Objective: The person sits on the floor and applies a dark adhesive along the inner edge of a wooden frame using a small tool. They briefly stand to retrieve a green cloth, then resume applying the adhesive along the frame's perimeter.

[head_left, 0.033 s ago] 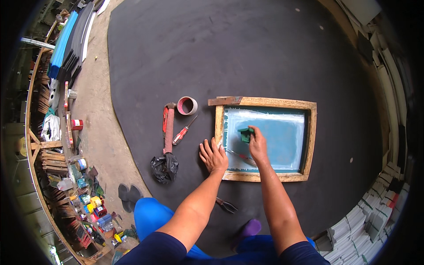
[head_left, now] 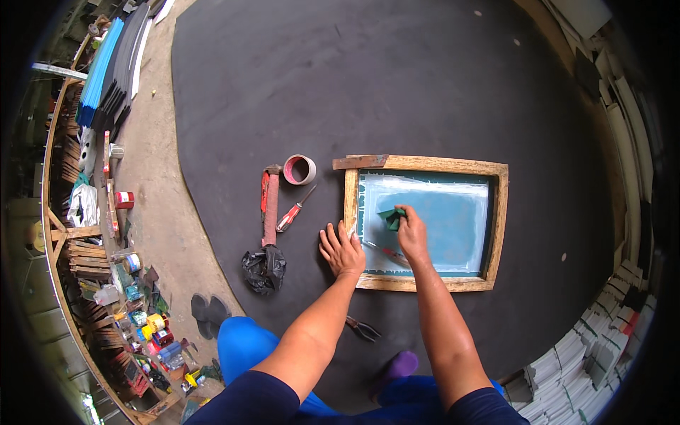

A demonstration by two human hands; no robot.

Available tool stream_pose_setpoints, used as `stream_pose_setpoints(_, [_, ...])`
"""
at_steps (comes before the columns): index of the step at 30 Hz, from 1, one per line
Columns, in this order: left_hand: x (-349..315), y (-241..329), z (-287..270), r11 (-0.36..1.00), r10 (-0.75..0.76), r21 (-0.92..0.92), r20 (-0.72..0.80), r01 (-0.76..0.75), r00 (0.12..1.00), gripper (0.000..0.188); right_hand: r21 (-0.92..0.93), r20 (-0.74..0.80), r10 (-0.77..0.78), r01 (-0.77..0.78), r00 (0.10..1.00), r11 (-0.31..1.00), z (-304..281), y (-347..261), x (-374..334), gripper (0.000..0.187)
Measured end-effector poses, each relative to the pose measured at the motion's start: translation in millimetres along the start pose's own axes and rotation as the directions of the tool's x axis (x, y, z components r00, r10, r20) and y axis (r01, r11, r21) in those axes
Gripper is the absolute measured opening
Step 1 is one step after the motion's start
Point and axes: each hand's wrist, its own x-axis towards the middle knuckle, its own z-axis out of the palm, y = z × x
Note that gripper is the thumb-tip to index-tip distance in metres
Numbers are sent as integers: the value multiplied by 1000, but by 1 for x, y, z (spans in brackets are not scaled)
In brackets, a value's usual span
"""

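A wooden-framed printing screen (head_left: 500, 227) lies flat on a black sheet, its teal mesh bordered by whitish streaks. My left hand (head_left: 341, 251) is spread flat, palm down, over the left rail of the frame and the sheet beside it. Over the left half of the mesh, my right hand (head_left: 411, 232) pinches a small green folded piece (head_left: 390, 219), perhaps cloth; its exact kind is unclear. Below that hand a thin tool with a red part (head_left: 391, 252) rests on the mesh, partly hidden by the wrist. A flat brownish strip (head_left: 361, 162) sits on the frame's top left corner.
Left of the frame lie a tape roll (head_left: 299, 170), a hammer (head_left: 270, 205), a red-handled screwdriver (head_left: 295, 210) and a crumpled black plastic bag (head_left: 264, 270). Pliers (head_left: 363, 329) are near my knees. Cluttered shelves (head_left: 92, 262) line the left; stacked sheets (head_left: 588, 340) stand right.
The green piece and my right hand have shifted very slightly left and down over the mesh. My left hand stays in place.
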Motion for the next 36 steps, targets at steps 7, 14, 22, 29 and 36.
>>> stream_pose_setpoints(7, [-9,-5,0,999,26,25,24,-26,999,55,-107,68,216,-208,974,972,-14,-10,-23,22])
stream_pose_setpoints(14, [2,1,4,1000,4,23,34,-4,999,56,-64,2,370,-369,929,927,-24,3,-2,41])
stream_pose_setpoints(22, [4,7,6,995,23,-94,32,-19,999,56,-131,-155,25,-46,988,990,-11,45,25,27])
stream_pose_setpoints(29, [2,-6,7,986,28,-167,88,-13,996,67,-58,-114,260,-268,959,962,-3,-19,21,34])
stream_pose_setpoints(36, [-7,-29,-5,952,118,-300,162,-65,980,99,-371,-260,63,-160,964,915,-39,-33,-7,28])
